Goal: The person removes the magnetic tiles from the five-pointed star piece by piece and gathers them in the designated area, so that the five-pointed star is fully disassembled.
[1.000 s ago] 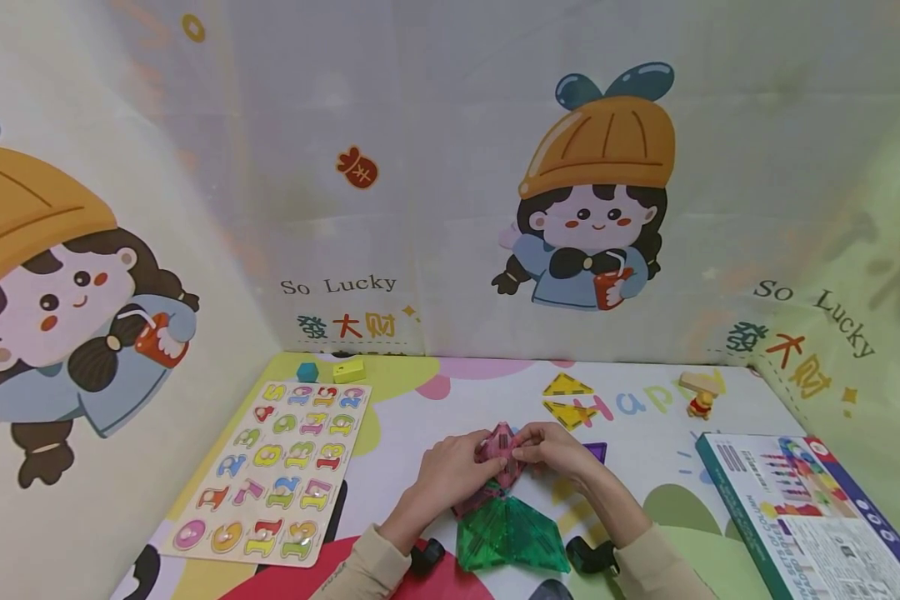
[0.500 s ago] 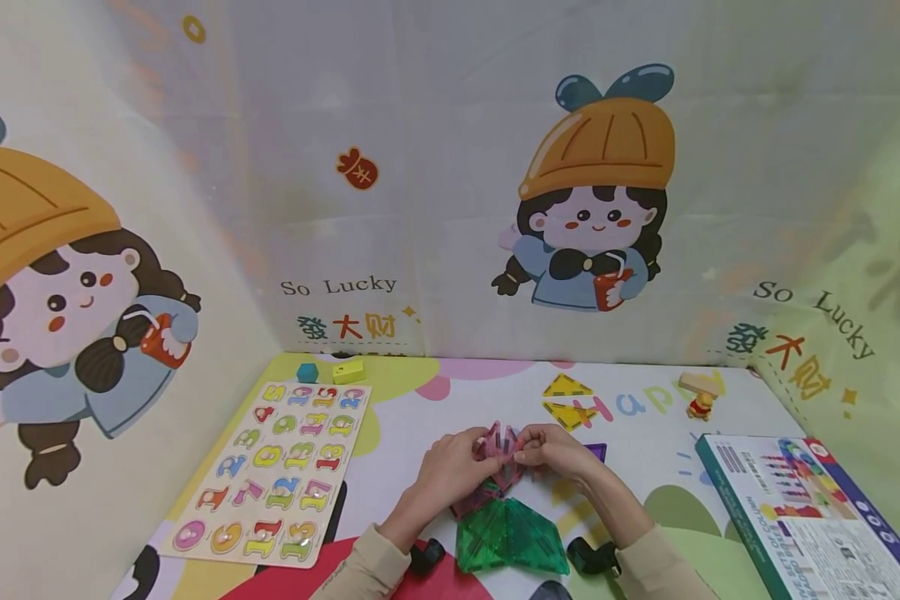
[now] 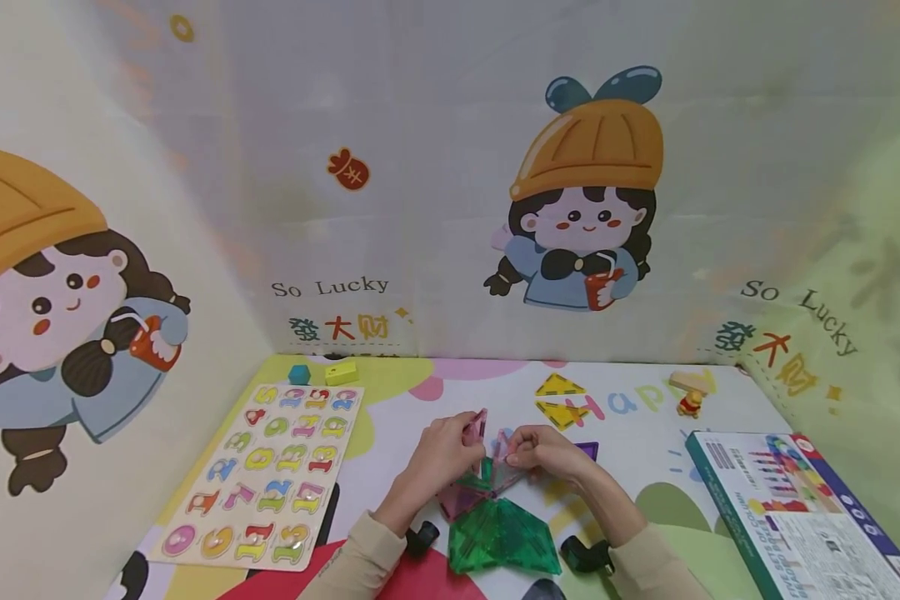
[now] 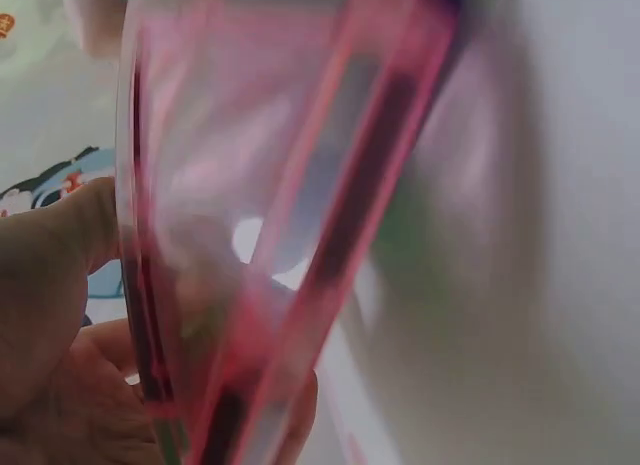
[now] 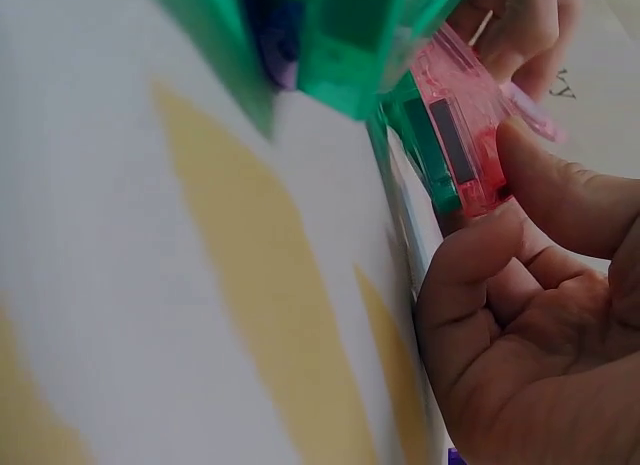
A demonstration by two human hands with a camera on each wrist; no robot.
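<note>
My left hand (image 3: 444,454) holds a pink translucent magnetic tile (image 3: 477,427) tilted upright; it fills much of the left wrist view. My right hand (image 3: 543,450) pinches another pink magnetic tile (image 5: 470,135) between thumb and index finger, a green tile (image 5: 423,145) right against it. Between the two hands a bit of green tile (image 3: 486,472) shows in the head view. Below the hands, green triangular magnetic tiles (image 3: 502,537) fan out on the table, and a pink tile (image 3: 457,502) adjoins them at the left. Parts of the pink tiles are hidden behind the fingers.
A wooden number puzzle board (image 3: 262,475) lies at the left, with a blue block (image 3: 299,374) and a yellow block (image 3: 341,372) behind it. Yellow tiles (image 3: 561,385) and a purple tile (image 3: 588,450) lie beyond the right hand. A flat box (image 3: 798,508) and small bear figure (image 3: 690,404) are at right.
The hands have drawn slightly apart, and the pink tiles between them have separated at the top. Green tile now shows in the gap. The head view has shifted a little.
</note>
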